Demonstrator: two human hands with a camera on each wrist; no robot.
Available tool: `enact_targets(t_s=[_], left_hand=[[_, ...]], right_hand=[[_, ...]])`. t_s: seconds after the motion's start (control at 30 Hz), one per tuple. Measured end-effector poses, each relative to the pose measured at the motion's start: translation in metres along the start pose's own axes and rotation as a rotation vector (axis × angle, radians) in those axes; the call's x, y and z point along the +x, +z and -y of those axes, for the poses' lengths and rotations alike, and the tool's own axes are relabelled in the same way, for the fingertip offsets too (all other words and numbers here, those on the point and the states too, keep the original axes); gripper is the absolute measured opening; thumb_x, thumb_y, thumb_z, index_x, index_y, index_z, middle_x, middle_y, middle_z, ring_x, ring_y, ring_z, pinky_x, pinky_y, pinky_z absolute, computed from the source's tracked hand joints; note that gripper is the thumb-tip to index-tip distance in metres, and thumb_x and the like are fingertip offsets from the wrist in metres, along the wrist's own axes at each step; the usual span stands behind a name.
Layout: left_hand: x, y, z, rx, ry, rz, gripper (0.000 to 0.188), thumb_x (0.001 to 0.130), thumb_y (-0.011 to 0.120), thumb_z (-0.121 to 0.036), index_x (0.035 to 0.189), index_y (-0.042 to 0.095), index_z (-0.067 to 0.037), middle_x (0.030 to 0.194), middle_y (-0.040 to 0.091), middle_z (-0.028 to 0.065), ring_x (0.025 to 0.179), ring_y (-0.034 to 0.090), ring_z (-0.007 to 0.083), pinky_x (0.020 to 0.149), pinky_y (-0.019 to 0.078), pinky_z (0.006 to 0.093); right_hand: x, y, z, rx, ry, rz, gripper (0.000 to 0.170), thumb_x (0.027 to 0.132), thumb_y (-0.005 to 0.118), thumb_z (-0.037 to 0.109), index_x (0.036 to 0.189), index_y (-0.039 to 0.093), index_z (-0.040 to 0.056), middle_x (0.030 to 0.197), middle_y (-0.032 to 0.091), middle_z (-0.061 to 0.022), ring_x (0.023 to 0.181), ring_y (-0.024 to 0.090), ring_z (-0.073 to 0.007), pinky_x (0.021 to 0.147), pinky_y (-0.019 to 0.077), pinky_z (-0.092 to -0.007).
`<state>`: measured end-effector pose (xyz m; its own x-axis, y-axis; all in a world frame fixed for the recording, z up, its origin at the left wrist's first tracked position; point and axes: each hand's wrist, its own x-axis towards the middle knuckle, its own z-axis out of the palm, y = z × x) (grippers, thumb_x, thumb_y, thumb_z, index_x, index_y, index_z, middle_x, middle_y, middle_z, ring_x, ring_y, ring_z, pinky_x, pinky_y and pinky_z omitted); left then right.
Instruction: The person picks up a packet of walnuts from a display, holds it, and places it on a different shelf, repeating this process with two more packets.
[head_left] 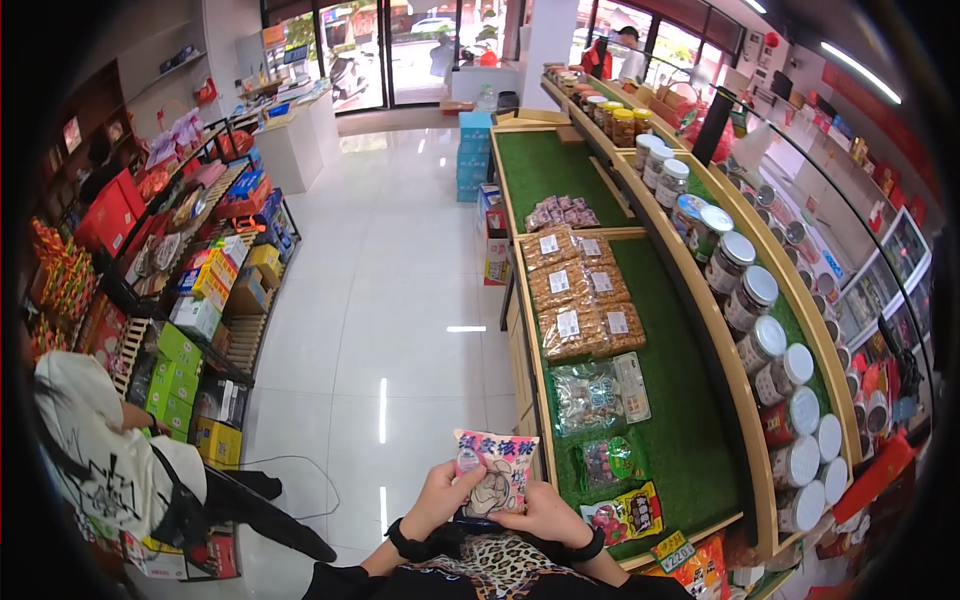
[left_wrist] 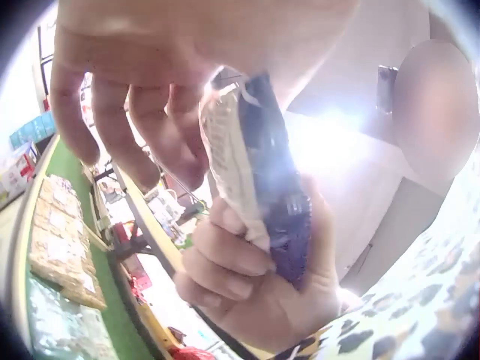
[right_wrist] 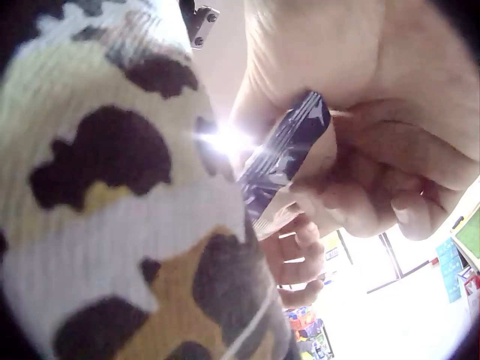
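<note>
Both of my hands hold a pale pink snack packet with blue lettering and a drawing on its front, in front of my body. My left hand pinches its left edge, the thumb lying on the front. At the lower right corner my right hand grips it, thumb across the bottom edge. The left wrist view shows the packet from the side with a shiny dark blue back, the right hand's fingers curled around its lower part. In the right wrist view the dark blue side of the packet shows beneath the right hand.
To the right stands a green-lined display with bagged snacks, smaller packets and a shelf of lidded jars. Stocked racks line the left, where a person in a white top stands. Tiled floor lies between.
</note>
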<state>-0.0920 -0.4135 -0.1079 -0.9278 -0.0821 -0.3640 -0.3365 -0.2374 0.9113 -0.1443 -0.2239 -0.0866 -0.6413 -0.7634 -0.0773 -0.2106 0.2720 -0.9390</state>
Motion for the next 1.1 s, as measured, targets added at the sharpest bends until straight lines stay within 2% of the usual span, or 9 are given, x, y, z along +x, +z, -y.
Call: enact_targets(t_s=[0.07, 0.1, 0.17, 0.27, 0.3, 0.43, 0.6, 0.83, 1.1], left_hand=[[0.011, -0.002, 0.0, 0.268, 0.308, 0.011, 0.033, 0.09, 0.063, -0.024, 0.104, 0.063, 0.006, 0.084, 0.067, 0.0051, 0.073, 0.058, 0.0086, 0.067, 0.0472, 0.0256], [0.016, -0.006, -0.003, 0.259, 0.305, 0.004, 0.033, 0.09, 0.063, -0.024, 0.104, 0.063, 0.006, 0.084, 0.067, 0.0051, 0.073, 0.058, 0.0086, 0.067, 0.0472, 0.0256], [0.024, -0.02, -0.011, 0.699, 0.32, 0.239, 0.033, 0.088, 0.066, -0.024, 0.105, 0.063, 0.004, 0.082, 0.067, 0.008, 0.074, 0.057, 0.0097, 0.068, 0.0466, 0.0273], [0.036, -0.024, -0.028, 0.422, 0.075, 0.326, 0.035, 0.084, 0.07, -0.027, 0.103, 0.065, 0.002, 0.083, 0.067, 0.0129, 0.076, 0.061, 0.016, 0.07, 0.047, 0.0302], [0.044, -0.029, -0.028, 0.394, 0.097, 0.32, 0.036, 0.083, 0.071, -0.03, 0.103, 0.066, -0.001, 0.085, 0.066, 0.016, 0.079, 0.062, 0.0232, 0.072, 0.0471, 0.0335], [0.084, -0.064, -0.033, 0.542, 0.343, 0.343, 0.039, 0.085, 0.067, -0.034, 0.102, 0.065, 0.001, 0.088, 0.064, 0.0186, 0.081, 0.061, 0.0288, 0.074, 0.0467, 0.0352], [0.123, -0.12, -0.07, 0.454, 0.31, 0.389, 0.042, 0.085, 0.067, -0.035, 0.1, 0.064, 0.004, 0.087, 0.064, 0.0201, 0.079, 0.061, 0.0331, 0.075, 0.0467, 0.0375], [0.156, -0.207, -0.126, 0.533, 0.349, 0.252, 0.034, 0.085, 0.067, -0.031, 0.103, 0.066, -0.002, 0.087, 0.064, 0.0186, 0.078, 0.061, 0.0294, 0.073, 0.0466, 0.0361], [0.191, -0.268, -0.144, 0.437, 0.3, 0.286, 0.031, 0.083, 0.068, -0.025, 0.105, 0.066, -0.003, 0.094, 0.066, 0.0165, 0.083, 0.062, 0.0269, 0.076, 0.0476, 0.0349]], right_hand=[[0.006, -0.005, -0.007, 0.112, 0.123, -0.052, 0.039, 0.079, 0.072, 0.028, 0.102, 0.063, -0.0015, 0.088, 0.067, -0.0158, 0.08, 0.065, -0.0269, 0.073, 0.0494, -0.0351], [0.009, -0.008, -0.01, 0.108, 0.128, -0.041, 0.039, 0.079, 0.072, 0.028, 0.102, 0.063, -0.0015, 0.088, 0.067, -0.0158, 0.08, 0.065, -0.0269, 0.073, 0.0494, -0.0351], [0.02, -0.014, -0.014, 0.159, 0.138, -0.133, 0.036, 0.08, 0.072, 0.024, 0.106, 0.064, -0.0011, 0.094, 0.069, -0.0126, 0.086, 0.065, -0.0194, 0.078, 0.0493, -0.0323], [0.04, -0.02, -0.021, 0.255, 0.185, -0.17, 0.034, 0.081, 0.071, 0.021, 0.106, 0.064, -0.0009, 0.097, 0.069, -0.0106, 0.088, 0.064, -0.0163, 0.079, 0.0493, -0.0312], [0.049, -0.02, -0.024, 0.27, 0.175, -0.186, 0.032, 0.082, 0.071, 0.019, 0.105, 0.064, -0.0017, 0.098, 0.069, -0.0102, 0.088, 0.063, -0.0149, 0.079, 0.0492, -0.0308], [0.091, -0.021, -0.023, 0.331, 0.133, -0.134, 0.035, 0.081, 0.071, 0.015, 0.11, 0.061, -0.0014, 0.104, 0.066, -0.0093, 0.095, 0.061, -0.0158, 0.084, 0.0478, -0.0315], [0.168, -0.017, 0.007, 0.416, 0.126, -0.131, 0.039, 0.077, 0.075, 0.02, 0.108, 0.062, -0.0012, 0.102, 0.067, -0.0109, 0.093, 0.063, -0.0188, 0.083, 0.0484, -0.0321], [0.279, -0.007, 0.029, -0.1, 0.043, 0.012, 0.045, 0.073, 0.076, 0.042, 0.098, 0.067, 0.0051, 0.084, 0.068, -0.0125, 0.079, 0.065, -0.0302, 0.073, 0.0501, -0.0358], [0.35, 0.017, 0.037, 0.003, 0.053, -0.015, 0.041, 0.075, 0.075, 0.037, 0.098, 0.067, 0.0047, 0.085, 0.067, -0.0139, 0.076, 0.064, -0.0317, 0.069, 0.0496, -0.0372]])
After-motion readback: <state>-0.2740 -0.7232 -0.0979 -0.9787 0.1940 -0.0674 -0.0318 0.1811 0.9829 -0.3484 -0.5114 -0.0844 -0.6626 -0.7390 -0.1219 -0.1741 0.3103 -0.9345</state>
